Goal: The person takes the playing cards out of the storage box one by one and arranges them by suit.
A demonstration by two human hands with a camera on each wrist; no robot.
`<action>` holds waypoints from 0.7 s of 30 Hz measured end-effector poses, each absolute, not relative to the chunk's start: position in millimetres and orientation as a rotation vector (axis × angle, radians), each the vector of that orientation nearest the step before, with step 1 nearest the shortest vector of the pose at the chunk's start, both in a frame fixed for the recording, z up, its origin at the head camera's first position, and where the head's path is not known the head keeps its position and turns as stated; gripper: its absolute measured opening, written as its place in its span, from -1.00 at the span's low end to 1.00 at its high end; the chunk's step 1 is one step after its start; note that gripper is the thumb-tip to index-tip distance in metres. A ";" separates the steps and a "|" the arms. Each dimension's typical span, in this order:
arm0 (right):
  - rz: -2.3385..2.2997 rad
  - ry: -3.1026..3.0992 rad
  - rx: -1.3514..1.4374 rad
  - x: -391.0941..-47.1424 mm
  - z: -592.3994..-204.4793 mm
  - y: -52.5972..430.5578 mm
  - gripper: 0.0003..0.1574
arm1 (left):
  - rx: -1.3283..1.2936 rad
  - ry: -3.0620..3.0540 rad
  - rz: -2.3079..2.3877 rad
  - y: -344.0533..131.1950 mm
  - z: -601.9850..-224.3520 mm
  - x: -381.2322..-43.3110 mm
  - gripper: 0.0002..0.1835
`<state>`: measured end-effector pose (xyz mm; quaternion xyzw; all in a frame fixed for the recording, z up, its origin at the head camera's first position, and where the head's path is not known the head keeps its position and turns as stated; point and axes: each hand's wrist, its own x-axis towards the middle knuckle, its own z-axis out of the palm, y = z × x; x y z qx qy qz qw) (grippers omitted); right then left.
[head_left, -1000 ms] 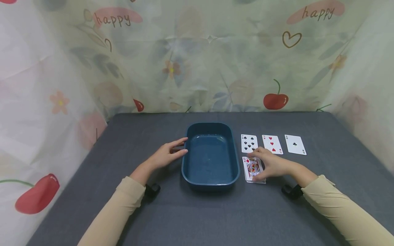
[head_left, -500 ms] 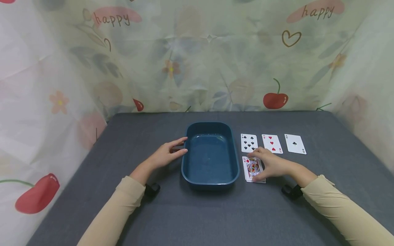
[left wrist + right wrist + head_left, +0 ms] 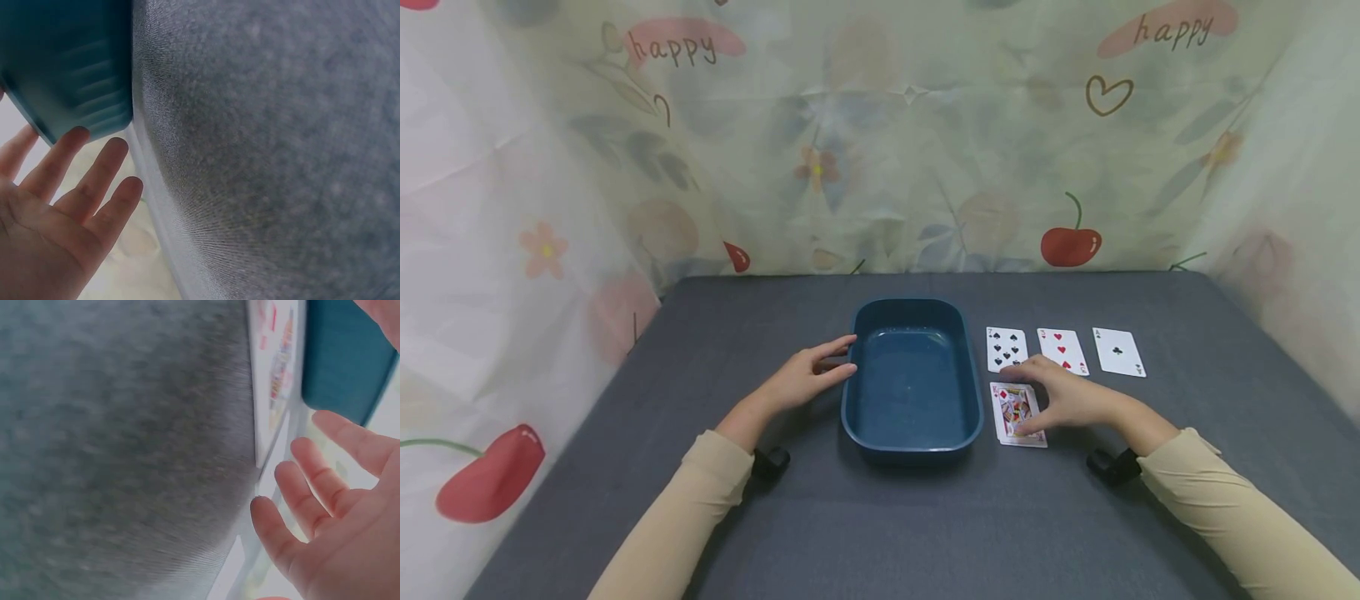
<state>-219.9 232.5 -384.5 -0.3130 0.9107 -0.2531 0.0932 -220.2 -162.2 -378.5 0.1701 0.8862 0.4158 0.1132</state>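
A dark blue oblong tray [image 3: 911, 447] lies on the table in the head view. My left hand [image 3: 796, 380] is at its left side, fingertips right at the rim; in the left wrist view the fingers [image 3: 94, 184] spread loosely beside the tray wall [image 3: 94, 69]. To the tray's right lies a small stack of playing cards [image 3: 1015, 410], a face card with red diamonds on top. Over that stack, thumb and fingers apart, hovers my right hand [image 3: 1067, 394]. The right wrist view shows its fingers [image 3: 306, 494] relaxed, with a gap to the cards [image 3: 273, 381].
Behind the stack is a row of three face-up cards: a seven of spades [image 3: 1006, 346], a three of hearts [image 3: 1060, 346] and an ace of clubs [image 3: 1118, 352]. A dark grey cloth covers the table [image 3: 917, 533]. A printed curtain [image 3: 880, 167] hangs behind it.
The right hand's fingers have shifted very slightly up and off the card stack. The left hand, the tray and the cards stay in place.
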 end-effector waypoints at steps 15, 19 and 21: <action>-0.898 2.916 -0.787 -231.6 -332.4 227.2 -0.35 | 0.536 2.701 1.019 -166.9 -364.2 -222.0 -0.35; -0.854 3.012 -0.777 -234.7 -317.2 220.7 -0.34 | 0.536 2.778 0.943 -165.5 -352.2 -223.3 -0.34; -0.834 3.036 -0.766 -235.7 -311.3 217.0 -0.30 | 0.530 2.842 0.894 -164.1 -346.1 -224.1 -0.33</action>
